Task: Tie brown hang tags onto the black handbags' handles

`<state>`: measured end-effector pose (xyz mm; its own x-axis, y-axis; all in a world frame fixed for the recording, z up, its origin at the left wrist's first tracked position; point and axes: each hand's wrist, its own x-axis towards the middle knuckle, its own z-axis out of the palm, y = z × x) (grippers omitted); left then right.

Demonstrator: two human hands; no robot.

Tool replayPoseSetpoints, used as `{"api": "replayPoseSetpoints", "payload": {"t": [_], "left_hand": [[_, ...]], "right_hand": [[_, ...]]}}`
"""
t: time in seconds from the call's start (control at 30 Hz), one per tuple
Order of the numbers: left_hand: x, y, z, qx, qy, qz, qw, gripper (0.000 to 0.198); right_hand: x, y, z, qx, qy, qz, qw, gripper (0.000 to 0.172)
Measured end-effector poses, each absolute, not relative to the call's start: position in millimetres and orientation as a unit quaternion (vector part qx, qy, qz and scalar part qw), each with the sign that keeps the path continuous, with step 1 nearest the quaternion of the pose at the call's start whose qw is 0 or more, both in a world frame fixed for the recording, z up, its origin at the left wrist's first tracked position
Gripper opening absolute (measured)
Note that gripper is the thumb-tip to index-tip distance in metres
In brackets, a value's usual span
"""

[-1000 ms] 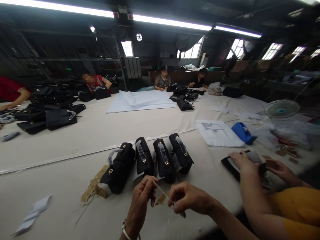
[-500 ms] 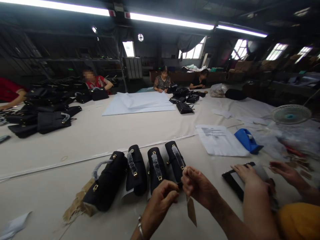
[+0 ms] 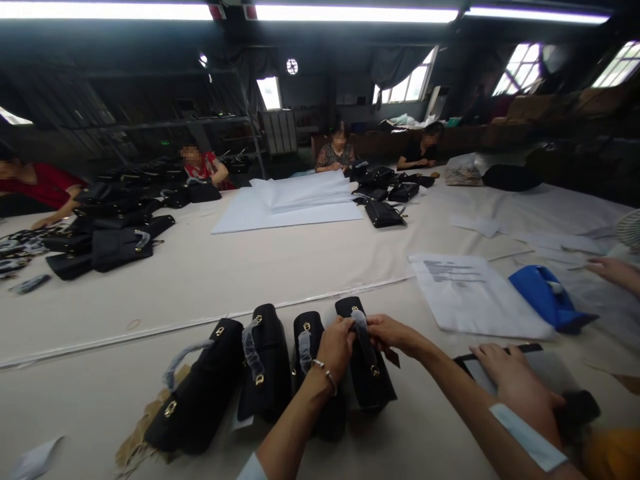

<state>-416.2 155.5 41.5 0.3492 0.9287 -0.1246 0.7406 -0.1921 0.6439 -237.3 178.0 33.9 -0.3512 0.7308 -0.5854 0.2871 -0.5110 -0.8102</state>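
Four black handbags with gold fittings and plastic-wrapped handles stand in a row: a leftmost handbag (image 3: 197,393), a second handbag (image 3: 270,373), a third handbag (image 3: 305,327) partly covered by my left arm, and a rightmost handbag (image 3: 373,383). My left hand (image 3: 336,348), a bracelet at its wrist, is closed in a pinch against the left side of the rightmost handle (image 3: 361,330); what its fingertips hold is hidden. My right hand (image 3: 393,333) is closed on the handle's other side, a brown hang tag (image 3: 393,357) dangling beneath its fingers.
Brown tags (image 3: 137,437) lie by the leftmost handbag. At right, a co-worker's hand (image 3: 510,373) rests on a dark flat item. Beyond are a printed white bag (image 3: 475,293), a blue object (image 3: 547,297), white sheets (image 3: 290,210), piled black handbags (image 3: 120,250) and seated people.
My hands have moved up and forward to the rightmost handbag's handle, carrying the hang tag. The view has shifted, and the co-worker's other hand has moved farther back.
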Motion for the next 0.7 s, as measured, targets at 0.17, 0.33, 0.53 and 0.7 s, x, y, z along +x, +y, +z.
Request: {"api": "replayPoseSetpoints", "payload": {"t": [0.17,0.33,0.53,0.7], "left_hand": [[-411,162,33,0.763,0.58,0.104,0.266,0.029],[-412,167,39,0.778,0.572,0.09,0.245,0.025],[-422,179,54,0.525,0.642,0.324,0.455,0.012],[-405,199,38,0.216,0.579,0.426,0.661,0.009]], "right_hand": [[-235,193,35,-0.463,-0.47,0.742,0.117,0.017],[-229,200,29,-0.448,-0.467,0.754,0.11,0.028],[-193,207,32,-0.48,-0.472,0.722,0.157,0.036],[-188,216,22,-0.509,-0.499,0.684,0.158,0.029]]}}
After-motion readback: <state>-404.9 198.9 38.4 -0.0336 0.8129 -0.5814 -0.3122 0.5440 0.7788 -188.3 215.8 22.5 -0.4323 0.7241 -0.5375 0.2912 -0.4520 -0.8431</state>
